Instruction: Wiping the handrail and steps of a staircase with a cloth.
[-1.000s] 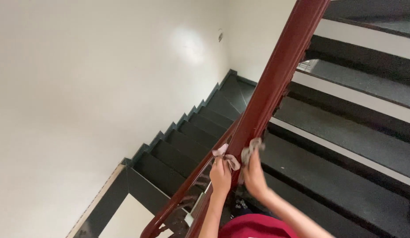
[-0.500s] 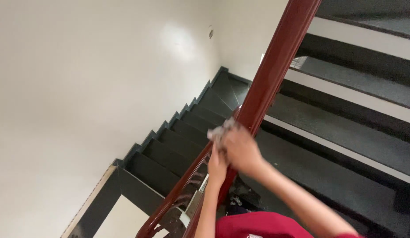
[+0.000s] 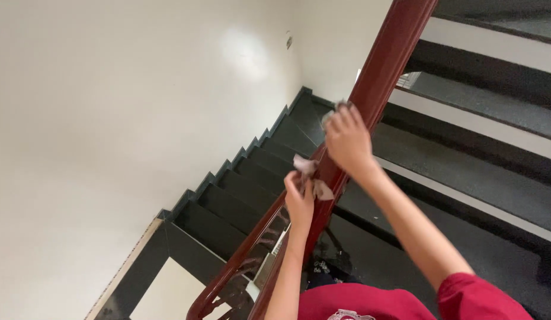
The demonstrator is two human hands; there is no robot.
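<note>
Head view looks steeply down a stairwell, and from where I stand the person leans over a dark red wooden handrail (image 3: 382,71) that runs from 1 o'clock down to 7 o'clock. Each hand works a pale cloth against it. The right hand (image 3: 346,139) sits higher up the rail, its fingers curled tight over a cloth scrap (image 3: 330,115) pressed to the rail's upper face, only an edge of it showing at 11 o'clock of the knuckles. The left hand (image 3: 299,201) is lower, its fingers pinched together on a second crumpled cloth (image 3: 308,175), touching the rail's near side.

As I judge it, the worry is the drop: the body is pitched forward over the rail, and a slip of either hand on the polished wood could let a cloth fall down the well, or throw the person's balance. The loose corner of the lower cloth hangs free and could snag on the metal baluster work (image 3: 266,249) under the rail at 7 o'clock.

Around them: dark stone steps (image 3: 252,178) descending toward 11 o'clock, a plain white wall (image 3: 109,118) at 9 o'clock, and the upper flight (image 3: 477,118) with pale risers at 3 o'clock. The red sleeve (image 3: 483,296) fills 5 o'clock, hiding the floor beneath
</note>
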